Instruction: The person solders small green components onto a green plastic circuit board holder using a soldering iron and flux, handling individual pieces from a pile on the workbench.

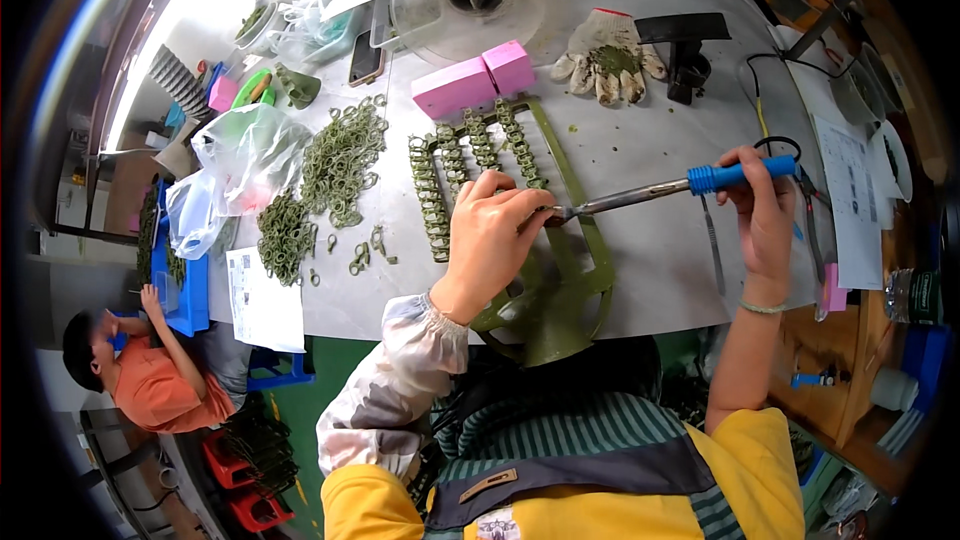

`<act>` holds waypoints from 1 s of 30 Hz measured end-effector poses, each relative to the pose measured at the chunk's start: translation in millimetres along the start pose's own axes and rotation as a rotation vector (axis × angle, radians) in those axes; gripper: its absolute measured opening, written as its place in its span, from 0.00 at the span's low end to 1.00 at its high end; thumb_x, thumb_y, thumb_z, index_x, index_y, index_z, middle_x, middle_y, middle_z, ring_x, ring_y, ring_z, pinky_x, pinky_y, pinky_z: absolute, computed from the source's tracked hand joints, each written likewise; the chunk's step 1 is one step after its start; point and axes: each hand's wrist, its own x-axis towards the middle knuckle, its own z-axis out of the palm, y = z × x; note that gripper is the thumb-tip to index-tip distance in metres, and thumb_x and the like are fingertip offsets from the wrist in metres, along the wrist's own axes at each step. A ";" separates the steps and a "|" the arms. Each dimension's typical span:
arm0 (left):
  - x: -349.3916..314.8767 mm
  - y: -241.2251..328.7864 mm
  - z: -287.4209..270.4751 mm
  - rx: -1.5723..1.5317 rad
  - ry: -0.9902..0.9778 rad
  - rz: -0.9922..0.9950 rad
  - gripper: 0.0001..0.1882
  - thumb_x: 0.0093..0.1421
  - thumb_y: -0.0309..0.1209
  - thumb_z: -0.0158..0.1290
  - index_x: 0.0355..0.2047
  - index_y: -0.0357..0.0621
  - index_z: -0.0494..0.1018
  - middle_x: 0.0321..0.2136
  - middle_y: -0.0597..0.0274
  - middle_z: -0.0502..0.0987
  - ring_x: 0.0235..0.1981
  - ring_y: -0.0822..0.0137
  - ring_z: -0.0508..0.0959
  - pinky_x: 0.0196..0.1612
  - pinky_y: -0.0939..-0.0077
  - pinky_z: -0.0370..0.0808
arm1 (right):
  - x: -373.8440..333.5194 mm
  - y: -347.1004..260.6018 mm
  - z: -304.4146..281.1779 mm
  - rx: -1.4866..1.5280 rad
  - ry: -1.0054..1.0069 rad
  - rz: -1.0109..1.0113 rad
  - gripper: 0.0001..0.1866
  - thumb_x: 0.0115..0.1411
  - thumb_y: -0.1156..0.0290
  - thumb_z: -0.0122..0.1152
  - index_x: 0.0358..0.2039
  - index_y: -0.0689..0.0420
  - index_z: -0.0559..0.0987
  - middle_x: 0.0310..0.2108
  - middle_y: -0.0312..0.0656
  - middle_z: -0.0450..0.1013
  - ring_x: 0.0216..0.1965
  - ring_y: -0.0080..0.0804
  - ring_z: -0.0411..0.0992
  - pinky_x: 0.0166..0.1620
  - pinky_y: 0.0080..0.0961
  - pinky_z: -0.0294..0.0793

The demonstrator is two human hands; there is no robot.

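My right hand (760,215) is closed around the blue handle of a soldering iron (640,195), which points left with its cord trailing from the rear. The iron's tip meets the fingertips of my left hand (492,240). My left fingers are pinched together, and what sits between them is hidden. Beneath both lies an olive-green frame (548,315) with a broad base and an open middle, partly covered by my left hand. Rows of small green ring-shaped parts (428,200) stand side by side at the frame's far left part.
Left of the frame lie heaps of loose green rings (345,155). Pink blocks (455,88), a stained glove (610,55), a black stand (687,60), a phone (367,58) and a clear round container (425,0) are farther back. Another person (160,370) works at far left.
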 end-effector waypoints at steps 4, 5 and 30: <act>0.0 -4.7 -1.7 0.030 -0.045 -0.019 0.08 0.50 0.28 0.64 0.33 0.48 0.81 0.27 0.67 0.82 0.36 0.63 0.75 0.43 0.67 0.70 | 0.6 -0.2 1.8 -0.003 -0.042 -0.002 0.14 0.62 0.62 0.63 0.33 0.62 0.80 0.31 0.42 0.77 0.25 0.25 0.72 0.30 0.20 0.72; 0.3 -5.0 -2.0 0.037 -0.047 -0.026 0.08 0.50 0.28 0.64 0.33 0.48 0.81 0.27 0.67 0.82 0.36 0.63 0.75 0.43 0.67 0.70 | -0.6 -4.6 -1.4 -0.038 -0.010 -0.018 0.14 0.62 0.62 0.63 0.33 0.62 0.80 0.31 0.42 0.77 0.25 0.25 0.72 0.30 0.20 0.72; -76.6 -110.4 -105.2 -0.202 -0.004 -0.835 0.06 0.54 0.23 0.61 0.34 0.39 0.79 0.27 0.64 0.81 0.27 0.76 0.79 0.29 0.83 0.74 | -10.7 -24.6 -24.7 -0.101 0.049 -0.049 0.12 0.62 0.62 0.63 0.32 0.59 0.80 0.30 0.39 0.76 0.23 0.20 0.70 0.29 0.14 0.71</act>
